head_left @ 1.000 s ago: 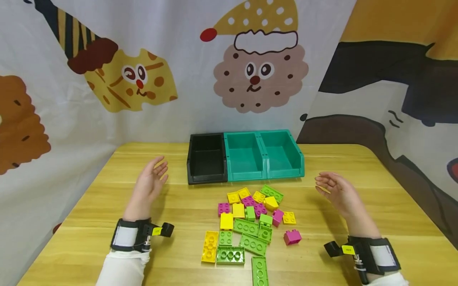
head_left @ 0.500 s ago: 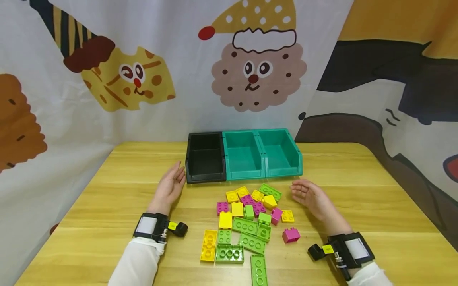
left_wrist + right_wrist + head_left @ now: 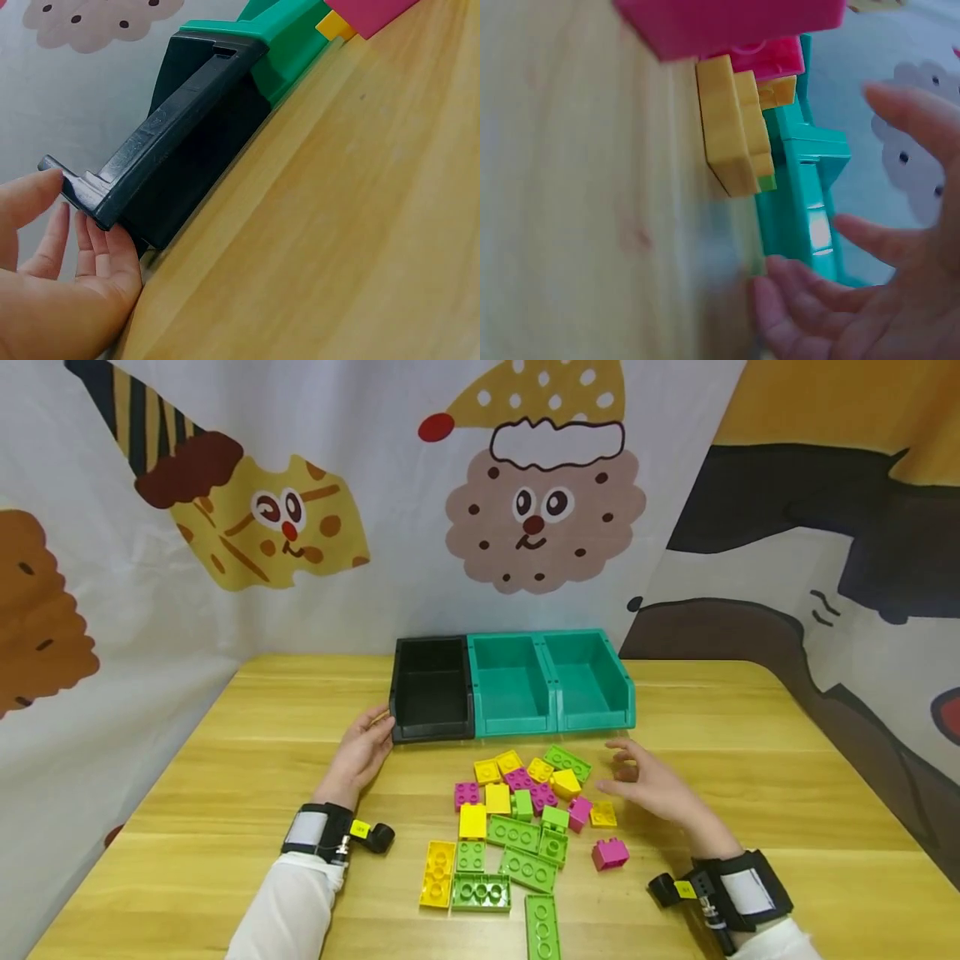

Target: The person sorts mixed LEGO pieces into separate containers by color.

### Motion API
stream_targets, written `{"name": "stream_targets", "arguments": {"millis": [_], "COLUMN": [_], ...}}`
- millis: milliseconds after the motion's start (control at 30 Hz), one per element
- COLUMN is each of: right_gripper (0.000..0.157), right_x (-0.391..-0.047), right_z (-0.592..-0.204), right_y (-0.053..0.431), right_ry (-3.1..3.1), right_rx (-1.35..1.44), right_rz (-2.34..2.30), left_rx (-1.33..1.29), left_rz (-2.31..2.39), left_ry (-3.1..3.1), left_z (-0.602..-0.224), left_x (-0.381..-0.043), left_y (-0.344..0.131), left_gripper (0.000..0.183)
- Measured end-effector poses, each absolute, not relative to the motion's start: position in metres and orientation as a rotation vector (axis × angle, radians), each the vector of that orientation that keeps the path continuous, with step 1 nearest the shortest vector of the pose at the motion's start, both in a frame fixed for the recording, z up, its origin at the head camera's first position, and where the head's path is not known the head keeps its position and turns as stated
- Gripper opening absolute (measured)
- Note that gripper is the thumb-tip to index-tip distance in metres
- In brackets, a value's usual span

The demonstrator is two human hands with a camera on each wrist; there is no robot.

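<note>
Curtain (image 3: 405, 602) with printed cartoon figures hangs behind your work. The table (image 3: 225, 752), wood-grained, carries three bins side by side near its far edge: black bin (image 3: 433, 732) on the left, middle teal bin (image 3: 516, 727), right teal bin (image 3: 595, 722).

Your left grip (image 3: 360, 753) grasps the black bin at its near left corner, thumb at the front lip, fingers along the outer side. Judged risk: force applied at one corner only could skew that bin, or drag its neighbours if they are linked; you cannot confirm a link from these views.

Your right grip (image 3: 651, 787) is released, fingers spread, holding nothing, near the right teal bin. Fingertip contact with the table cannot be determined.

Loose toy bricks (image 3: 513, 834) lie between you and the bins. A long green brick (image 3: 542, 927) is nearest you; a magenta brick (image 3: 611, 854) sits apart; a flat yellow brick (image 3: 602, 814) lies near your right grip. Judged risk: an inward sweep would probably scatter them, given that closeness.
</note>
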State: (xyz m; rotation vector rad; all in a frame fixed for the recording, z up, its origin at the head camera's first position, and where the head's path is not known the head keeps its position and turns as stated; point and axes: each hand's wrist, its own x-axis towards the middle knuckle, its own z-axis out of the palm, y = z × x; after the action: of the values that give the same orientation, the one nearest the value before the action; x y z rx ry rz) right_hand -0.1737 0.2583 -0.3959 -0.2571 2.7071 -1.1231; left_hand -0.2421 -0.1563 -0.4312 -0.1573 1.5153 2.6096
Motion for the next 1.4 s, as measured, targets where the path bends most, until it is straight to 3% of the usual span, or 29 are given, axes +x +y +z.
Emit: {"name": "stream_targets", "arguments": {"millis": [100,267,1067,1400], "right_gripper": [0.075,0.067,0.033,0.03], "right_x": [-0.166,-0.157,-0.157,-0.16], "right_z": [-0.392,-0.388,-0.397,-0.401], "right_y": [0.252,0.245,0.237,0.239], "right_ry": [2.77,2.761,2.723,2.714], "right_rx": [-0.322,-0.373,-0.539,-0.548], "right_rz": [-0.89,-0.749,-0.815,-0.847], "left_rx": [-0.183,-0.194,-0.202,-0.223], "left_rz": [2.568,2.547,2.522,2.531], "left_ry": [1.623,1.687,1.702,1.686], "left_z": [-0.434,-0.435,-0.436,-0.436], "left_x": [-0.241,-0.239,-0.236,-0.237], "left_y": [-0.155,-0.155,-0.155,-0.155], "left_gripper": [0.018,0.016,0.02,0.022]}}
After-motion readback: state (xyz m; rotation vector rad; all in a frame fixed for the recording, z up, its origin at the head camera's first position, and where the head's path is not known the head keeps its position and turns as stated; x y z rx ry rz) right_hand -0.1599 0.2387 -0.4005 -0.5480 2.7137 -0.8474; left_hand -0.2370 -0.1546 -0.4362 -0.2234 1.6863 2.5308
